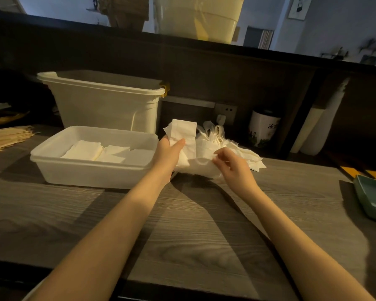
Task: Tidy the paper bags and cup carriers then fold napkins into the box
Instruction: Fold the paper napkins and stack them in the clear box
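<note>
Dim warm light, long forearm shadows, soft focus, wide-angle bending at edges.

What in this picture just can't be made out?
Head view only:
- Inside of the tall bin: hidden by its own wall.
- Writing on the white jar: too dim and small.
- Green tray: cut off by the right edge.
- Loose napkin pile: partly hidden by the right hand.
- How many napkins the left hand grips: unclear.
</note>
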Tool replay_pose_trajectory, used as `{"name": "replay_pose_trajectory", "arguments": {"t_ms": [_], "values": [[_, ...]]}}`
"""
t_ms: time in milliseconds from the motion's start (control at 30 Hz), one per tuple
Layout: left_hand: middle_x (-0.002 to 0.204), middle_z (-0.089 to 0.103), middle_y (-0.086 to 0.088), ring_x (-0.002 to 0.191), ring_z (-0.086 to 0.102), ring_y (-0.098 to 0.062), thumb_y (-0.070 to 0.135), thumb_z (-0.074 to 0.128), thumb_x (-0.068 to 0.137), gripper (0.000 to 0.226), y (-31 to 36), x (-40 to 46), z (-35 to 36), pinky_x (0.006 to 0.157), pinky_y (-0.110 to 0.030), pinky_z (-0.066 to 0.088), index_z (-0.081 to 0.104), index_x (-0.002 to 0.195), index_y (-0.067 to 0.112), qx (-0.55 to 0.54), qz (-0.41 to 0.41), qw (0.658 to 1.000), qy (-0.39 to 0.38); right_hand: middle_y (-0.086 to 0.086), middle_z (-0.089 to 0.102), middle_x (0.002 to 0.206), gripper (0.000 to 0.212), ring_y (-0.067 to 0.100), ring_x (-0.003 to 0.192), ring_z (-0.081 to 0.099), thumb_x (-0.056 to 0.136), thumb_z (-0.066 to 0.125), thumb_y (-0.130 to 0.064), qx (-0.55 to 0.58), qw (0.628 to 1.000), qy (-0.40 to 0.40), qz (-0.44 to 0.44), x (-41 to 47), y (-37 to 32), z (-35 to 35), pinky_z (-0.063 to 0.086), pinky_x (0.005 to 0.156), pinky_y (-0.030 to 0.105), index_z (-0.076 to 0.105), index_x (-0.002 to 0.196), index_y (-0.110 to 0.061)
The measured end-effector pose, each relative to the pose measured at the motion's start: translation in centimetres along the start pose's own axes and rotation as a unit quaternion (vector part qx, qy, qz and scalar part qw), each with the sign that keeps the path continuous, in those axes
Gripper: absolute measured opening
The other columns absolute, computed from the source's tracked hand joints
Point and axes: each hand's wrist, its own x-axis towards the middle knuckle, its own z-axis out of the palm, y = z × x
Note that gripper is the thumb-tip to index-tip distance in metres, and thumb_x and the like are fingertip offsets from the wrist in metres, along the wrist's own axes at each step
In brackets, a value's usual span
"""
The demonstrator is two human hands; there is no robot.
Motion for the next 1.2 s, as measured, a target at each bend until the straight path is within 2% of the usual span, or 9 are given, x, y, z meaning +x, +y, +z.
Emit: {"name": "replay_pose_trajectory", "arguments": {"t_ms": [133,200,333,533,733,800,900,1033,1200], "values": [[0.12,0.054,-0.003,0.104,0.051,-0.019,0.027,0.05,0.095,0.04,0.0,-0.5,0.5,0.08,-0.031,0.042,0.044,0.132,0.014,0.001,-0.01,1.0,-0.011,-0.005,0.058,0.08,0.014,0.004,0.073,0.058,0.097,0.048,-0.018,0.193,0.976,0.071,0.074,0.1,-0.2,-1.2,0.051,0.068,0.025,0.054,0.084,-0.02],[0.118,0.052,-0.003,0.098,0.047,-0.018,0.029,0.049,0.095,0.041,0.1,-0.8,0.9,0.082,-0.035,0.042,0.043,0.133,0.016,-0.015,-0.033,0.999,-0.034,-0.002,0.061,0.081,0.014,0.007,0.072,0.06,0.097,0.048,-0.022,0.267,0.952,0.091,0.117,0.3,-0.4,-1.6,0.052,0.065,0.028,0.057,0.089,-0.016],[0.117,0.051,-0.005,0.098,0.048,-0.02,0.032,0.049,0.095,0.039,0.0,-1.4,1.9,0.085,-0.037,0.042,0.04,0.13,0.017,-0.029,-0.081,0.993,-0.083,0.001,0.065,0.096,0.018,0.014,0.084,0.064,0.097,0.048,-0.03,0.313,0.928,0.115,0.166,0.6,-0.7,-1.6,0.055,0.065,0.026,0.061,0.106,-0.02],[0.113,0.061,-0.006,0.104,0.058,-0.027,0.035,0.05,0.094,0.037,-0.7,-2.3,2.9,0.095,-0.046,0.047,0.048,0.127,0.018,-0.084,-0.137,0.977,-0.143,-0.004,0.061,0.109,0.027,0.01,0.094,0.063,0.095,0.051,-0.028,0.285,0.931,0.158,0.163,0.5,-1.5,-1.2,0.056,0.066,0.021,0.057,0.121,-0.022],[0.105,0.064,-0.003,0.093,0.063,-0.022,0.043,0.031,0.099,0.035,-0.4,-2.8,3.0,0.078,-0.036,0.052,0.05,0.121,0.022,-0.158,-0.15,0.953,-0.212,0.005,0.057,0.125,0.032,0.021,0.107,0.06,0.093,0.055,-0.03,0.208,0.947,0.167,0.179,0.3,-1.0,-0.4,0.055,0.086,0.043,0.053,0.124,-0.019],[0.104,0.064,-0.002,0.092,0.063,-0.02,0.049,0.03,0.097,0.035,-0.4,-3.0,3.0,0.078,-0.035,0.053,0.049,0.115,0.026,-0.145,-0.142,0.952,-0.228,0.005,0.059,0.123,0.036,0.02,0.105,0.061,0.093,0.055,-0.029,0.198,0.948,0.168,0.184,0.2,-0.8,-0.2,0.056,0.084,0.041,0.051,0.127,-0.017],[0.115,0.061,-0.002,0.101,0.06,-0.02,0.038,0.049,0.094,0.039,-0.4,-3.0,3.1,0.083,-0.034,0.052,0.045,0.128,0.019,-0.058,-0.103,0.969,-0.218,0.007,0.06,0.122,0.038,0.021,0.106,0.062,0.094,0.053,-0.03,0.187,0.951,0.166,0.181,0.2,-0.6,0.0,0.057,0.078,0.035,0.049,0.129,-0.016],[0.117,0.059,-0.003,0.101,0.057,-0.018,0.023,0.053,0.094,0.041,-0.6,-2.7,2.9,0.076,-0.027,0.05,0.042,0.133,0.015,-0.012,-0.072,0.979,-0.19,0.004,0.061,0.113,0.044,0.013,0.091,0.063,0.092,0.056,-0.032,0.179,0.96,0.141,0.161,0.1,-0.7,-0.1,0.05,0.052,0.013,0.045,0.131,-0.016],[0.127,0.053,-0.005,0.107,0.054,-0.019,0.026,0.054,0.093,0.046,-0.6,-2.3,2.7,0.082,-0.03,0.048,0.039,0.135,0.017,0.006,-0.046,0.987,-0.151,-0.001,0.058,0.104,0.051,0.007,0.08,0.06,0.085,0.067,-0.023,0.143,0.974,0.105,0.139,0.3,-0.5,0.1,0.048,0.051,0.013,0.042,0.129,-0.018]]}}
